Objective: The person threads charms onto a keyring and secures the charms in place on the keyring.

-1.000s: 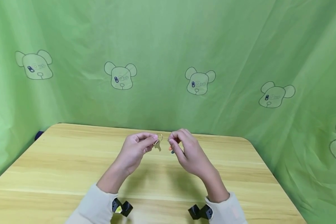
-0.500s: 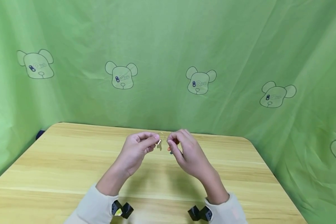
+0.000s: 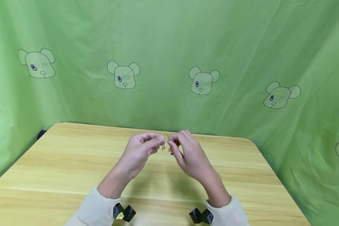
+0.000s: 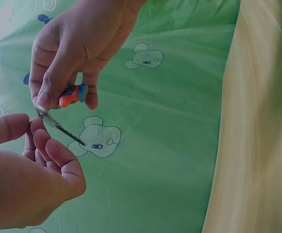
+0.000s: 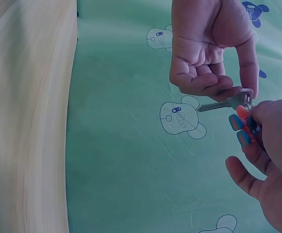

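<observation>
Above the table, my left hand [image 3: 138,153] pinches a thin metal key ring [image 3: 166,135] between thumb and fingers. A key [image 3: 164,146] hangs from it, seen nearly edge-on in the head view; the right wrist view shows the key [image 5: 219,105] pointing left, its head at the ring. Opposite, my right hand [image 3: 190,153] holds a small orange-and-blue keychain charm [image 4: 74,95], mostly covered by the fingers. Thumb and index finger of that hand pinch right at the ring, and the two hands' fingertips almost meet.
Under both hands lies a light wood table [image 3: 73,166]. Behind it hangs a green curtain [image 3: 158,62] printed with bear heads. A small black camera sits at each cuff, and a dark object [image 3: 41,134] shows beyond the table's far left corner.
My left hand has shifted slightly right, bringing the key ring up to the right fingertips. The key has turned from flat-on to nearly edge-on. My right hand has barely moved.
</observation>
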The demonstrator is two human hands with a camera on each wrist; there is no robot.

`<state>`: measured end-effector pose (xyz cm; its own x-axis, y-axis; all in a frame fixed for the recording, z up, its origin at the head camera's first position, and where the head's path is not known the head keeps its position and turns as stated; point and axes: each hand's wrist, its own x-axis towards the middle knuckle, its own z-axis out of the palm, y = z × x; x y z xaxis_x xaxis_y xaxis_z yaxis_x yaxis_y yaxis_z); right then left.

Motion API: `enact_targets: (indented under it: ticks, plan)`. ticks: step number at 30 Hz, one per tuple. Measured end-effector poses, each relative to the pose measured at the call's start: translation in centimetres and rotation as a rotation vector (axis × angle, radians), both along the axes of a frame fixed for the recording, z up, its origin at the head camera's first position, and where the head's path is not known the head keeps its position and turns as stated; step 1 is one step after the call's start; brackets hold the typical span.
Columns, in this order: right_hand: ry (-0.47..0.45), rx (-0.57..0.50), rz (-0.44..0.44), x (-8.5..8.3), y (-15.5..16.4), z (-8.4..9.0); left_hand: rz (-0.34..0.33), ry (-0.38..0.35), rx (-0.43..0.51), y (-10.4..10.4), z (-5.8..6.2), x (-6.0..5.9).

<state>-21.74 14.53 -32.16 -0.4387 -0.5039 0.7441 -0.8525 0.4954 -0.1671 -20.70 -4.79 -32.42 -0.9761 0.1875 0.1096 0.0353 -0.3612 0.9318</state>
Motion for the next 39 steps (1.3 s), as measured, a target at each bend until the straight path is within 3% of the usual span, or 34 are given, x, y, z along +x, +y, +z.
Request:
enact_targets:
  ticks: [24, 39]
  plan:
    - [0.055, -0.027, -0.011, 0.2, 0.1, 0.4, -0.016, 0.048, -0.019, 0.0, 0.9, 1.0]
    - [0.087, 0.003, -0.035, 0.2, 0.0, 0.4, -0.040, 0.062, -0.038, 0.0, 1.0, 1.0]
